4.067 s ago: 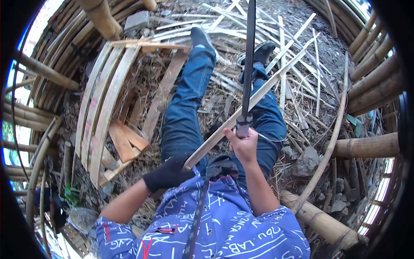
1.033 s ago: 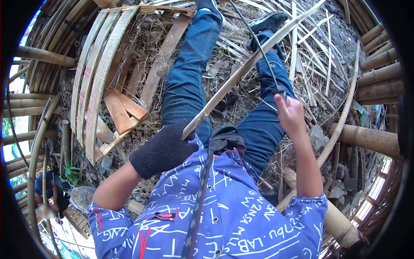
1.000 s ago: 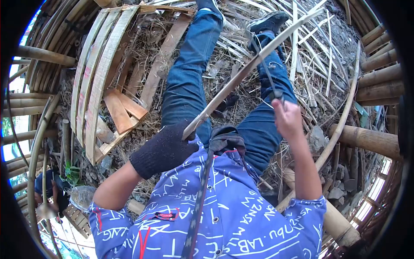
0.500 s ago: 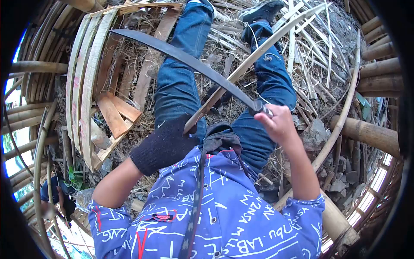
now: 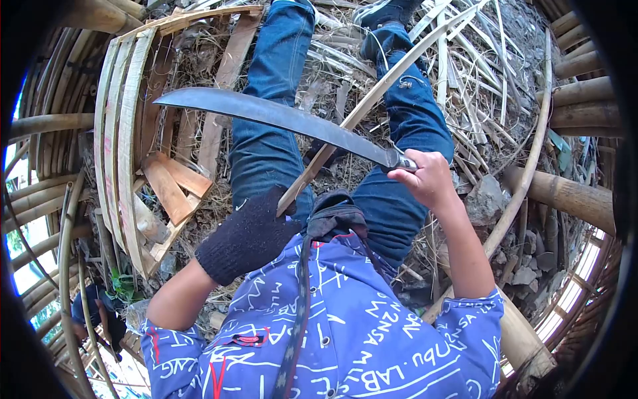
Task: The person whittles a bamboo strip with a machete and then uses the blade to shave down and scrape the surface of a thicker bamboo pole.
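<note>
My left hand (image 5: 249,233), in a black knit glove, is closed round the near end of a long split bamboo strip (image 5: 392,76). The strip slants away between my legs, up to the right. In my bare right hand (image 5: 428,178) is the handle of a machete (image 5: 272,118), fingers wrapped round it. Its long curved dark blade points left and crosses over the strip, the broad side facing up. The blade's tip lies above the wooden crate's side.
A slatted wooden crate (image 5: 136,133) lies at my left with loose board pieces (image 5: 169,189) in it. Split strips (image 5: 465,60) litter the ground ahead. Bamboo poles (image 5: 565,193) and stones (image 5: 488,199) are at my right. Another person (image 5: 93,309) is at the lower left.
The machete blade has turned, now showing more of its broad side, and its tip has moved left and down. My left hand still grips the bamboo strip, which has shifted slightly left.
</note>
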Available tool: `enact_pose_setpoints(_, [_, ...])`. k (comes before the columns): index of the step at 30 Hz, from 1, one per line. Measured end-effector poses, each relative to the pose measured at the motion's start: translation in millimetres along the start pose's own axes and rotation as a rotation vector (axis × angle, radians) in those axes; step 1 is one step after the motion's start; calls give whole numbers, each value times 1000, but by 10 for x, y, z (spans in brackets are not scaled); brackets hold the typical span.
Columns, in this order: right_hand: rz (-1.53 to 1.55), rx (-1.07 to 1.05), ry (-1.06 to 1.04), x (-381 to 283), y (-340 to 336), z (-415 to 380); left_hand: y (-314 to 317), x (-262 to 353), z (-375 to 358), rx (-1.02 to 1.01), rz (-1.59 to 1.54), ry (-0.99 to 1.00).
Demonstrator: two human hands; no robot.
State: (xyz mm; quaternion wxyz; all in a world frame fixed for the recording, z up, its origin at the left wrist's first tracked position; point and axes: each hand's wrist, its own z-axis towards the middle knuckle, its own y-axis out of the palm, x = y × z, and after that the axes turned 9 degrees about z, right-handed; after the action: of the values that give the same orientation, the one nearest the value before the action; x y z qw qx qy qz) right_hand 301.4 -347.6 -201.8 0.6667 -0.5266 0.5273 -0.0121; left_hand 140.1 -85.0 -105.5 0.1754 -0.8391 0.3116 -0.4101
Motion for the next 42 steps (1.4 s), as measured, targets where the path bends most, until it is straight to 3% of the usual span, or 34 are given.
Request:
enact_pose_setpoints(5, [48, -1, -14, 82, 84, -19, 26, -64, -71, 33, 6, 66])
enact_pose_setpoints(8, [138, 202, 204, 353, -12, -4, -26, -71, -187, -40, -57, 16])
enact_pose_setpoints(9, [131, 174, 387, 527, -140, 22, -4, -110, -245, -66, -52, -12])
enact_pose_setpoints(10, [128, 263, 276, 631, -189, 40, 5, -144, -265, -78, -48, -37])
enact_pose_setpoints(12, [119, 258, 358, 545, -225, 6, 77, -255, -203, -38, -17, -8])
enact_pose_setpoints(15, [261, 181, 311, 217, 13, -123, 38, -220, -102, -54, -41, 0])
enact_pose_setpoints(16, [409, 126, 380, 29, 83, -162, 17, -176, -65, -91, -105, -22])
enact_pose_setpoints(22, [533, -50, 291, -712, 541, -236, -28, -165, -7, -85, -153, -50])
enact_pose_setpoints(24, [496, -87, 277, -850, 591, -231, -89, -104, -35, -193, -189, -97])
enact_pose_setpoints(25, [474, -46, 220, -826, 649, -240, 73, -330, -9, -48, -75, 184])
enact_pose_setpoints(26, [476, -41, 221, -770, 672, -239, 95, -329, -50, -50, -71, 186])
enact_pose_setpoints(28, [234, 89, 158, -563, 632, -234, 160, -301, -99, -69, -194, 26])
enact_pose_setpoints(29, [211, 108, 223, -429, 578, -234, 104, -215, -136, -159, -212, -98])
enact_pose_setpoints(32, [282, 175, 419, -11, 323, -161, 158, -298, -180, -220, -252, -199])
enact_pose_setpoints(35, [347, 186, 417, 10, 407, -242, 177, -303, -111, -309, -498, -217])
enact_pose_setpoints(42, [236, -35, 225, -447, 634, -439, 143, -390, -46, -267, -439, -213])
